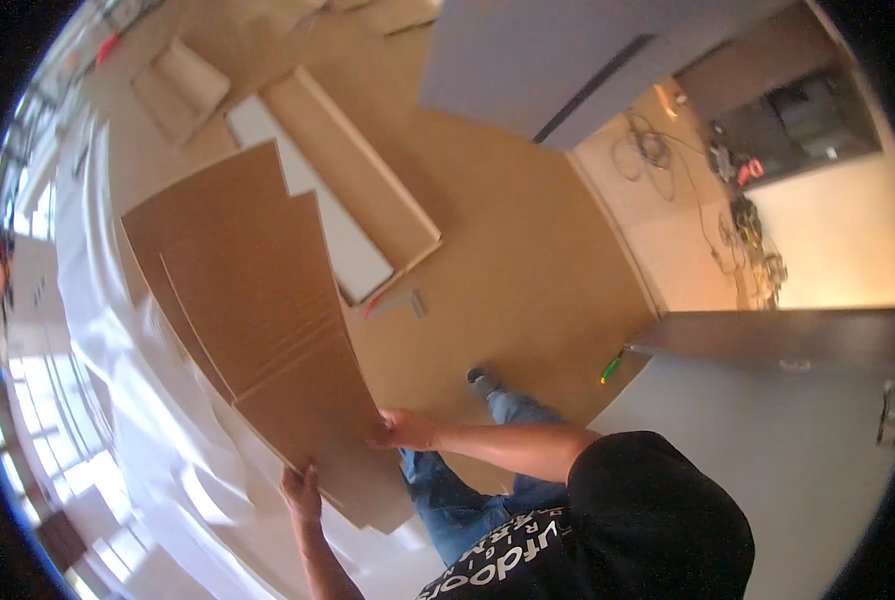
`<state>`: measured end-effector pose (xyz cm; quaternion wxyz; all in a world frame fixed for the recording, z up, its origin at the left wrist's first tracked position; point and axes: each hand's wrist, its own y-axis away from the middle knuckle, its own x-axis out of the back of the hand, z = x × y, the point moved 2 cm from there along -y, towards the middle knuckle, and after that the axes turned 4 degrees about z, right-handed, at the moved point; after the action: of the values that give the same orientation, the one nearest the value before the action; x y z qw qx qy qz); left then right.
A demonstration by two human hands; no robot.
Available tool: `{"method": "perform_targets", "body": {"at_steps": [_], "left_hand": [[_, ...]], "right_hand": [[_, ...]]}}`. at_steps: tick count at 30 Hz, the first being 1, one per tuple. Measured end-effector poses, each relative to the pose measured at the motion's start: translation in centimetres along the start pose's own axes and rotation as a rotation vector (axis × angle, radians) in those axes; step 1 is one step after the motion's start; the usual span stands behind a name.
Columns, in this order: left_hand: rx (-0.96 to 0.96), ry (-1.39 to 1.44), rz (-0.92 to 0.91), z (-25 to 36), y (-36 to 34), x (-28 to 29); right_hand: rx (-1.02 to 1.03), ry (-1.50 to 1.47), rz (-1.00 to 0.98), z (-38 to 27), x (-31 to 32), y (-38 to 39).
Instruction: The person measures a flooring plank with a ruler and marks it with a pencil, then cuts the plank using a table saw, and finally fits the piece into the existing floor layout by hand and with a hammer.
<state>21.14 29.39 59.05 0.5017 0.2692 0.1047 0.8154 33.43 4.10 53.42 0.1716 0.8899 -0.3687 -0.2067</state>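
A large brown cardboard sheet (pixel 258 270), creased across its middle and notched at the far corner, is held up at a tilt before me. My left hand (pixel 302 490) grips its near left edge, thumb on the upper face. On the right edge, near my leg, my right hand (pixel 406 430) is closed with its fingers partly behind the cardboard. Beyond the sheet, a long open cardboard box (pixel 368 160) lies on the floor with a white panel (pixel 313 200) along its left side.
White sheeting (pixel 138 390) drapes along the left. A square tool (pixel 417 303) and a green-handled screwdriver (pixel 611 371) are on the brown floor (pixel 528 290). A grey panel (pixel 558 60) stands at the back right. Cables (pixel 653 150) and tools lie in the lit recess, beside a grey surface (pixel 768 430).
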Motion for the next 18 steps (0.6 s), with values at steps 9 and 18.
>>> {"method": "perform_targets", "body": {"at_steps": [9, 18], "left_hand": [[-0.349, -0.306, -0.127, 36.3, 5.2, -14.1], [-0.074, -0.471, -0.765, 44.5, -3.6, -37.9]], "right_hand": [[0.294, 0.178, -0.122, -19.4, 8.5, 16.2], [0.389, -0.183, -0.092, -31.4, 28.1, 27.9]]}}
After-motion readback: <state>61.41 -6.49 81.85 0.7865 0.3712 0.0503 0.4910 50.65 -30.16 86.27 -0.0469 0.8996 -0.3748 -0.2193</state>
